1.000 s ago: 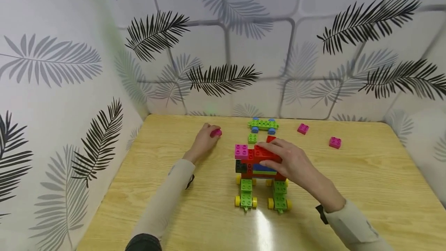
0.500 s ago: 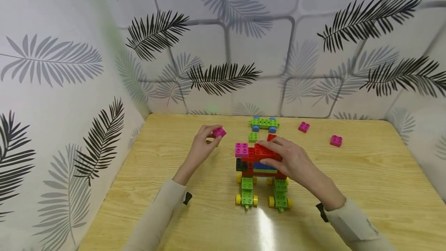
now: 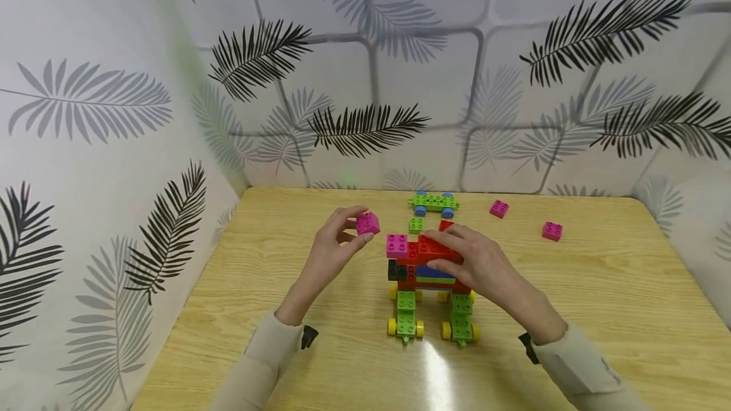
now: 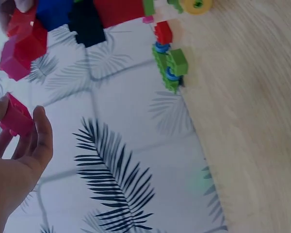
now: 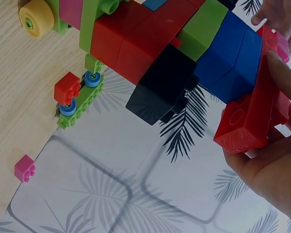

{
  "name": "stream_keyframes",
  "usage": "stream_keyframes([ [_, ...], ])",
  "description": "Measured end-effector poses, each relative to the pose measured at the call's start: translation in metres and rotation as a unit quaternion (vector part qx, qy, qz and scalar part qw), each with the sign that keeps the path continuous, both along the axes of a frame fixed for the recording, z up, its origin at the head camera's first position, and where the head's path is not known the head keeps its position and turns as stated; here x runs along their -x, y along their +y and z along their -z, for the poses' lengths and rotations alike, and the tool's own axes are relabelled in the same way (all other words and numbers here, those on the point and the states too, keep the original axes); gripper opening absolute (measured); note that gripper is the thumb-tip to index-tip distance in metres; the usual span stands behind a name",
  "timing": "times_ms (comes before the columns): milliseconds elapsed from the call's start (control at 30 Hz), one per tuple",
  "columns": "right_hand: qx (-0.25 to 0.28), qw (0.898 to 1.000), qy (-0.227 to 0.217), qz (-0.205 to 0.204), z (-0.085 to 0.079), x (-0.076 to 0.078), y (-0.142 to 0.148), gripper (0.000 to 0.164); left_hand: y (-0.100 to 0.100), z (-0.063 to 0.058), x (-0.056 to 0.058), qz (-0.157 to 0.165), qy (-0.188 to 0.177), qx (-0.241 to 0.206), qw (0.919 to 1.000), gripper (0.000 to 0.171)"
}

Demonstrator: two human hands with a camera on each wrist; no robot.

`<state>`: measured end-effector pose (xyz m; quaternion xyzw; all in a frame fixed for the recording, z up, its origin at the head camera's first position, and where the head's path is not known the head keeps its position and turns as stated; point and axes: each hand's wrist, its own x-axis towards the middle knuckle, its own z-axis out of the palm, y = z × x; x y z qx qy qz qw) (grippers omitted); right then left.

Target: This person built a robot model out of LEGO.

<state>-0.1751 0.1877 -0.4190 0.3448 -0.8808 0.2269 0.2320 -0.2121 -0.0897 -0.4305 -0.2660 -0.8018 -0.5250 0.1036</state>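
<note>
My left hand [image 3: 331, 246] pinches a pink building brick [image 3: 368, 224] between thumb and fingers, raised just left of a brick figure. In the left wrist view the studs of this pink brick [image 4: 17, 117] face the fingers. The brick figure [image 3: 434, 274] has a red, blue and green body on green legs with yellow wheels. A second pink brick [image 3: 396, 246] tops its left end, above a black brick [image 3: 396, 269]. With fingers and thumb, my right hand [image 3: 485, 265] grips the red brick [image 5: 247, 121] at the figure's top.
Behind the figure are a green brick [image 3: 416, 226] and a green car base [image 3: 435, 202] with blue wheels. Farther right, two pink bricks [image 3: 499, 208] lie apart on the wooden table [image 3: 599, 297]. A leaf-patterned wall [image 3: 400, 81] rises behind the table.
My left hand has lifted the pink brick off the table and carried it slightly right, towards the figure, turning it. The right hand keeps its grip on the figure's top.
</note>
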Motion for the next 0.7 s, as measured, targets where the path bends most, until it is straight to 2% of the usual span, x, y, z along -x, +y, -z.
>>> stream_keyframes([
  [233,-0.003,1.0,-0.007,0.002,0.0,-0.001,0.0,0.048,0.005,-0.013,-0.017,0.053,0.018,0.01,0.9984,0.04],
  [367,-0.008,1.0,-0.013,0.004,0.0,-0.001,0.0,0.049,0.008,-0.017,-0.02,0.06,0.029,0.031,0.9973,0.039],
  [500,-0.006,1.0,-0.011,0.003,0.0,-0.001,0.0,0.049,0.011,-0.028,-0.027,0.065,0.034,0.044,0.9963,0.037],
  [600,-0.005,1.0,-0.012,0.003,0.001,-0.001,0.0,0.049,0.01,-0.025,-0.024,0.074,0.039,0.049,0.9953,0.038],
  [700,-0.006,1.0,-0.015,0.005,0.001,-0.001,0.0,0.049,0.009,-0.017,-0.017,0.081,0.045,0.053,0.9943,0.039],
])
